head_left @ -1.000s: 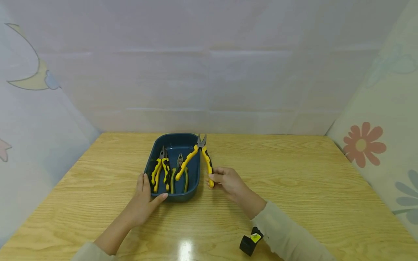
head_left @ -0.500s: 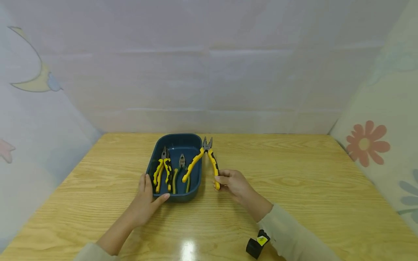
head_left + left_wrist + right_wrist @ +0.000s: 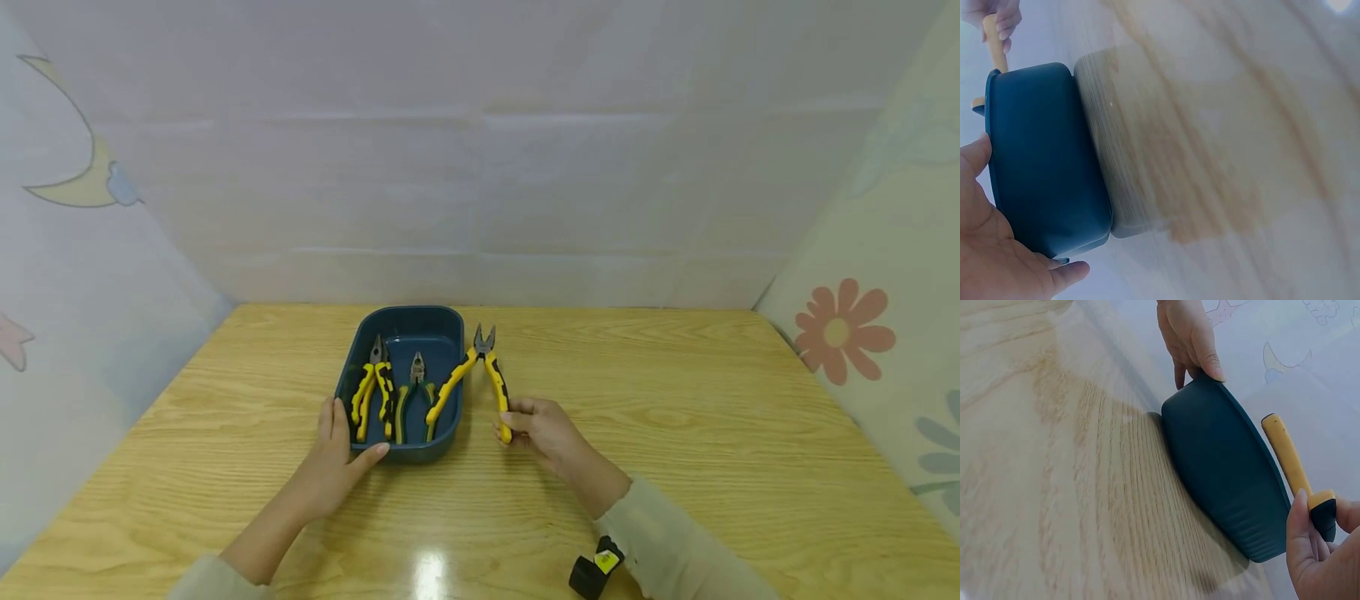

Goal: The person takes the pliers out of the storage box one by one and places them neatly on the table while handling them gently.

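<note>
In the head view, my right hand [image 3: 551, 435] pinches one yellow-and-black handle of a pair of combination pliers [image 3: 498, 387]. The pliers are raised with jaws up and handles spread; their left handle overlaps the right rim of a dark blue plastic box [image 3: 420, 453]. My left hand [image 3: 324, 482] holds the box's near left corner, thumb over the front rim and fingers along the side. Inside the box lie long-nose pliers [image 3: 363, 398] with yellow-black handles and smaller pliers [image 3: 417, 368] with green-yellow handles. The right wrist view shows the held handle [image 3: 1286, 455] beside the box wall [image 3: 1219, 456].
The box stands on a wood-grain table [image 3: 675, 400] near its back edge. A black block with a yellow label [image 3: 588, 577] shows beside the right sleeve [image 3: 675, 542]. Pale sheets [image 3: 480, 192] with printed flowers and a moon enclose the table's back and sides.
My right hand has moved right and a little nearer with the combination pliers, uncovering more of the smaller pliers. My left hand keeps its hold on the box.
</note>
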The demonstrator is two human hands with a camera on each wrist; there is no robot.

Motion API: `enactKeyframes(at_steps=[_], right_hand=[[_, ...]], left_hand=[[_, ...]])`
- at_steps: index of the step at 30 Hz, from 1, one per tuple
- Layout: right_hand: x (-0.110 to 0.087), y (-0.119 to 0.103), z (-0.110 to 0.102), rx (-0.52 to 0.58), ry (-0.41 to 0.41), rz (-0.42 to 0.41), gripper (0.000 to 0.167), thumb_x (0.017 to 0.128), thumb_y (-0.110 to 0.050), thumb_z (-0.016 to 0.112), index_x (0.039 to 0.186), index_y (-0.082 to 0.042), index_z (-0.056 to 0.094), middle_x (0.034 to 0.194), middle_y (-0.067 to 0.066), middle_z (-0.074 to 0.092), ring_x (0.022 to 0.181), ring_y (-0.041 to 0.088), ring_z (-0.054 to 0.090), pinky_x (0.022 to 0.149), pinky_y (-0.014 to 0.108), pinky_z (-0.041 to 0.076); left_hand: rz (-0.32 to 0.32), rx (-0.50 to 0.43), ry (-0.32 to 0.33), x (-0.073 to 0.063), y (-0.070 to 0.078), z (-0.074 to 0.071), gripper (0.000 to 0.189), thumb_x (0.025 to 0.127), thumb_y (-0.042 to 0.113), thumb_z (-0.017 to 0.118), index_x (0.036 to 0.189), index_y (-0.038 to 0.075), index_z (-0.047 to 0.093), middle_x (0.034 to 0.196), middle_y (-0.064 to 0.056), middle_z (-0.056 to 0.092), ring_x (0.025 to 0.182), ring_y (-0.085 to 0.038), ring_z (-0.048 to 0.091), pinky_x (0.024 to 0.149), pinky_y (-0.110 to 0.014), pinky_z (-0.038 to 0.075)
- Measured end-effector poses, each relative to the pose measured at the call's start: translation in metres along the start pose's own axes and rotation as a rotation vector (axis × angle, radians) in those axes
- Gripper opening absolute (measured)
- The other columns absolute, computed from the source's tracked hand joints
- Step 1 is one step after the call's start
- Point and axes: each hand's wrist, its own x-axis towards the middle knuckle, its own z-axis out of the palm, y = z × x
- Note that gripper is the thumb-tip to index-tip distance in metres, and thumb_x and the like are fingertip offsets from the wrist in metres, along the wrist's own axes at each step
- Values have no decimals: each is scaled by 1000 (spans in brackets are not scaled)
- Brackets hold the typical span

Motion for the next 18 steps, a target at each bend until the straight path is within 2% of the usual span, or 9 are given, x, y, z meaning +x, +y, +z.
enactKeyframes(at_steps=[8, 18], right_hand=[[-4, 5, -4, 1, 34, 30, 35, 88, 0, 44, 115, 21, 38, 89, 19, 51, 71, 17, 53, 69, 32, 46], [-7, 6, -10, 15, 85, 26, 35, 88, -1, 45, 114, 21, 39, 93, 19, 52, 74, 16, 54, 69, 30, 47]], left_hand=[[13, -6, 4, 1, -1, 1, 92, 86, 51, 38, 131, -8, -15, 135, -26, -21, 123, -44, -3, 95, -54, 15], [6, -12, 8, 1, -2, 3, 92, 86, 51, 39, 132, -7, -15, 136, -23, -23, 123, -44, -3, 94, -55, 15]])
